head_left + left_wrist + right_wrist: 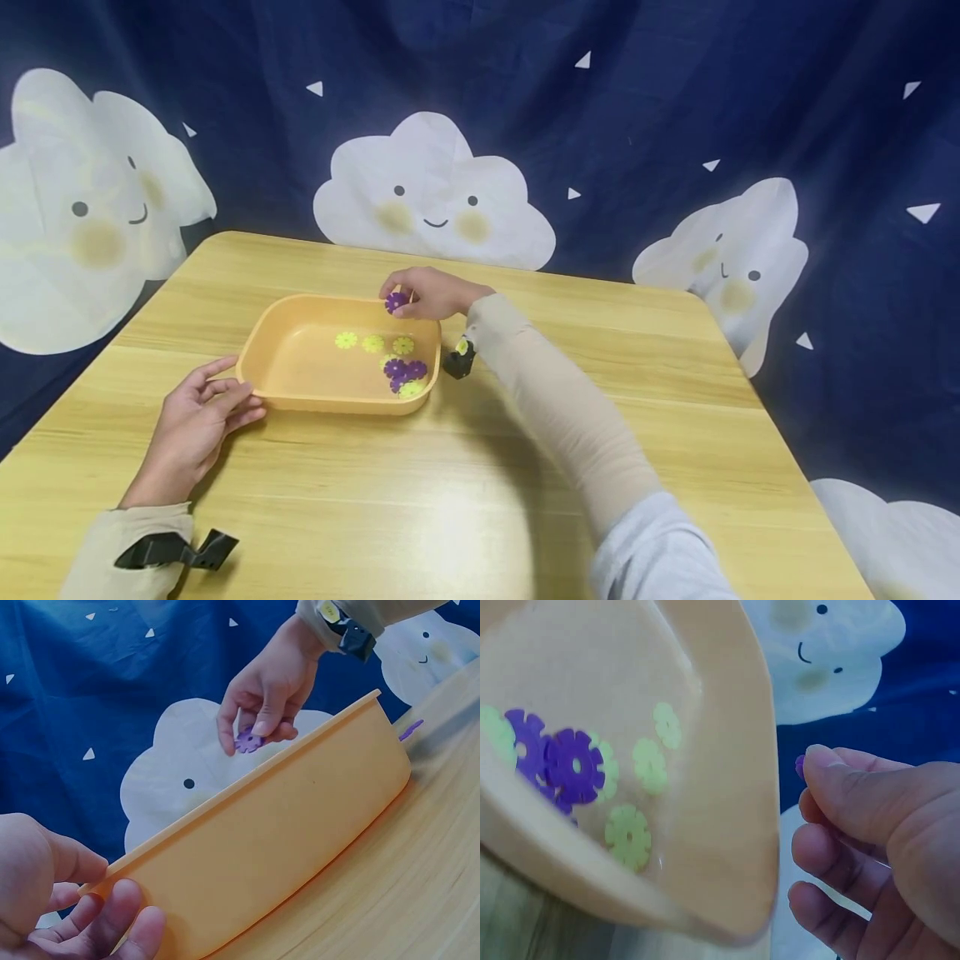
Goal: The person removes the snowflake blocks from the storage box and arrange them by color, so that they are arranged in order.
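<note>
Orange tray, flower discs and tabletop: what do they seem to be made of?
Orange tray: probably molded plastic, satin finish; smooth, seamless-looking walls and rounded corners.
Flower discs: likely thin plastic, fairly matte; flat, even color and cleanly cut notches.
Tabletop: wood or wood-look laminate, I can't tell which; visible grain, with a bright reflection suggesting light gloss.

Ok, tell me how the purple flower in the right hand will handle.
The purple flower is probably light: small, thin, pinched in the right hand. It looks fairly stiff, showing no clear bend in that grip. Being flat, it would probably slide rather than roll if pushed.
</note>
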### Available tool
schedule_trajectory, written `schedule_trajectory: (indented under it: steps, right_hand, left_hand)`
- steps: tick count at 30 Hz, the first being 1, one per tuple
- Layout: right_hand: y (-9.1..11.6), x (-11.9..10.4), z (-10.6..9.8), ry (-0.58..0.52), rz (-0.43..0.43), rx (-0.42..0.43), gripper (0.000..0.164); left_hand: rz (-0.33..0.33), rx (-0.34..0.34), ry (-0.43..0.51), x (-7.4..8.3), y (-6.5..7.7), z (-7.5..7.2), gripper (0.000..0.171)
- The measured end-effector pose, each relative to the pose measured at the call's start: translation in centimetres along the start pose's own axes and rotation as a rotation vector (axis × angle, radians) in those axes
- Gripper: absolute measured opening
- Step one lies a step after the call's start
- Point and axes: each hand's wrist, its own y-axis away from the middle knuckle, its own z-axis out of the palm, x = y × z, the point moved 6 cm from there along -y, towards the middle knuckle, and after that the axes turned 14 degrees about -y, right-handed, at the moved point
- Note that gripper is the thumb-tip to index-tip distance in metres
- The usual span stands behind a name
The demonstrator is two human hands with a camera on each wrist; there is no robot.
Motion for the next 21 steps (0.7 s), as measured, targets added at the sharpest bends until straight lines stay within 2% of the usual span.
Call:
schedule_trajectory:
  steps: [16,21]
  right_hand:
    - [3.7,3.1,-2.3,0.002,0.031,0.110,0.038]
    - [4.9,4.1,-2.7,-0.039,0.037,0.134,0.038]
  left_hand:
    - [-0.003,0.000,-0.008,0.1,0.0,-0.1,0.041]
    - [-0.013,0.005,-0.020,0.1,0.0,0.0,0.041]
